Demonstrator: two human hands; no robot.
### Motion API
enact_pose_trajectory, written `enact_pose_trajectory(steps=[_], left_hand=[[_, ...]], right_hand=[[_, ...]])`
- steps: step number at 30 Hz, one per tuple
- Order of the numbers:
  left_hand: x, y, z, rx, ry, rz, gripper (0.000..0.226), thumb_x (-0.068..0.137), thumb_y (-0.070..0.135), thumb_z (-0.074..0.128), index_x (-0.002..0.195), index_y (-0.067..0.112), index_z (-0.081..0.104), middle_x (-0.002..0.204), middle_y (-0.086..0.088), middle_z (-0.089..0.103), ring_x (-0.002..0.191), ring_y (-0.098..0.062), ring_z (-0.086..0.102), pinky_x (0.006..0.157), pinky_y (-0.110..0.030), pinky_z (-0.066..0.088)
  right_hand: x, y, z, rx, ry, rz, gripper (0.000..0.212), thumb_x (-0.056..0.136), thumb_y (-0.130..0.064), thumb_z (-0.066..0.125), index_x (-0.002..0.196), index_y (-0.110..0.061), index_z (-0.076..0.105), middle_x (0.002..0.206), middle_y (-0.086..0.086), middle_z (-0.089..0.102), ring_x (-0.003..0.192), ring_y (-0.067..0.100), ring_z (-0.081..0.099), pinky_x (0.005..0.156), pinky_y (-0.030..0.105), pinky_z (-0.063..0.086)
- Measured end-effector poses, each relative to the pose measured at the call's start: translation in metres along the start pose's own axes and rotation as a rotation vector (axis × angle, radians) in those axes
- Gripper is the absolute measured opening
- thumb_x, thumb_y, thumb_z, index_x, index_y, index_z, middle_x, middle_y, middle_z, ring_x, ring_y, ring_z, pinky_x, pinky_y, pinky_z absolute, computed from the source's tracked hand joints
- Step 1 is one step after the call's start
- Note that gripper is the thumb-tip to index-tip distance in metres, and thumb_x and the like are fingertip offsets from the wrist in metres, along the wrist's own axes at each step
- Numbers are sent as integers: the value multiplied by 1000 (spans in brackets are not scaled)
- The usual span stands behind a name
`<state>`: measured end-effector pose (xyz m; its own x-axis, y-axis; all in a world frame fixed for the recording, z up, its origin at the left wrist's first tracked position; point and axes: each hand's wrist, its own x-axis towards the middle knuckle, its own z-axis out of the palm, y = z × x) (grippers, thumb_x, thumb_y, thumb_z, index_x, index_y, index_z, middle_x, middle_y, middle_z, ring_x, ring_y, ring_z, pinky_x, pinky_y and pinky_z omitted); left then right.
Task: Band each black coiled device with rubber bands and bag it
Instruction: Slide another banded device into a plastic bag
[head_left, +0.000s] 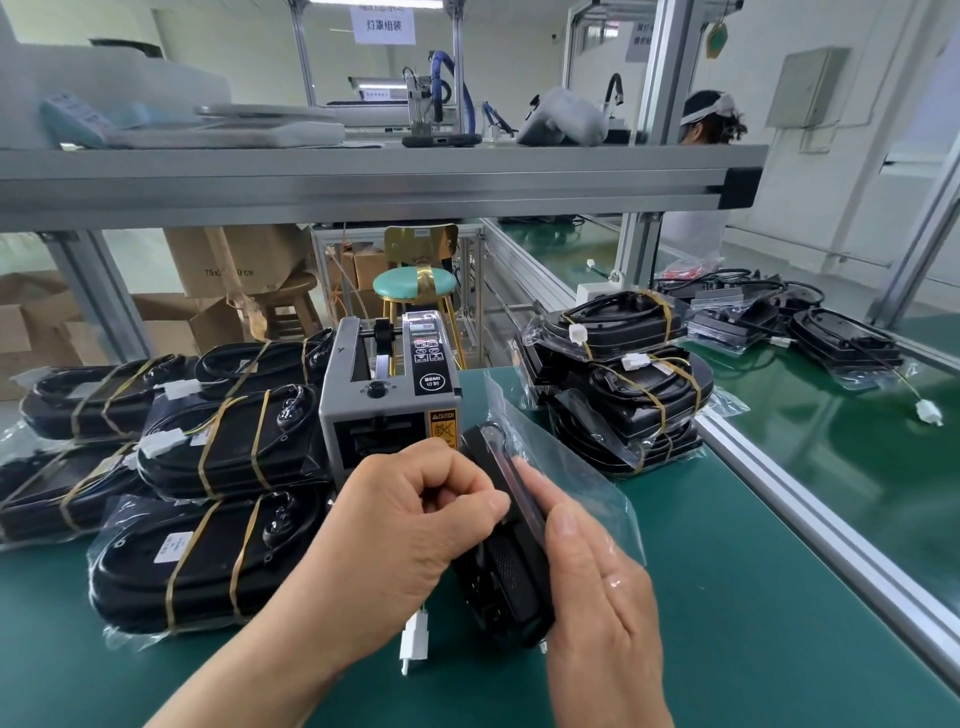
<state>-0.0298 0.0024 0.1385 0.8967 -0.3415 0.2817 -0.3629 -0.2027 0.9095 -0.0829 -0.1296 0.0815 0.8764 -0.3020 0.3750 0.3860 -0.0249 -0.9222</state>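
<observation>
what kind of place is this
Most likely a factory packing station: stacks of banded, bagged black devices, an automatic tape dispenser and an aluminium-frame workbench with a green mat.

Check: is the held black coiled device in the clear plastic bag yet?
Partly in. Clear plastic bag covers the black coiled device at its upper end; lower end shows bare between left hand and right hand.
</observation>
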Motion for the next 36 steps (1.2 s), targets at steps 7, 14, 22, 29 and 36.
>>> enact_pose_trajectory(steps=[7,14,22,29,36], left_hand=[[-1,2,2,24,22,12,18,77,20,76,61,17,67,58,11,45,54,-6,39,52,-13,36],[-3,-4,3,85,50,31,19,81,25,79,66,22,67,53,12,46,50,-3,40,48,-15,37],[-7,-10,7,218,140,73,24,70,49,69,78,27,67,57,14,50,50,0,41,49,-15,41],[-9,-12,7,332,224,-6,38,58,67,65,86,44,54,91,26,54,81,4,53,62,-14,40],[0,-18,22,-164,334,-241,43,58,46,75,86,18,58,72,4,58,59,-7,50,53,-21,45]], right_hand=[[-1,-1,2,18,9,-17,34,95,-42,44,122,-44,66,120,-24,68,118,0,61,99,23,50],[-2,-3,4,67,13,-12,37,95,-35,45,121,-34,70,116,-23,70,113,-1,63,88,10,48],[-2,-2,4,51,17,-24,38,94,-36,44,122,-32,69,119,-23,69,118,-1,60,98,18,46],[-3,0,2,54,29,-22,37,94,-36,44,121,-37,69,120,-22,69,119,0,60,97,21,48],[-5,1,3,-28,-2,-28,38,94,-40,43,125,-43,66,124,-28,64,122,-7,54,99,13,43]])
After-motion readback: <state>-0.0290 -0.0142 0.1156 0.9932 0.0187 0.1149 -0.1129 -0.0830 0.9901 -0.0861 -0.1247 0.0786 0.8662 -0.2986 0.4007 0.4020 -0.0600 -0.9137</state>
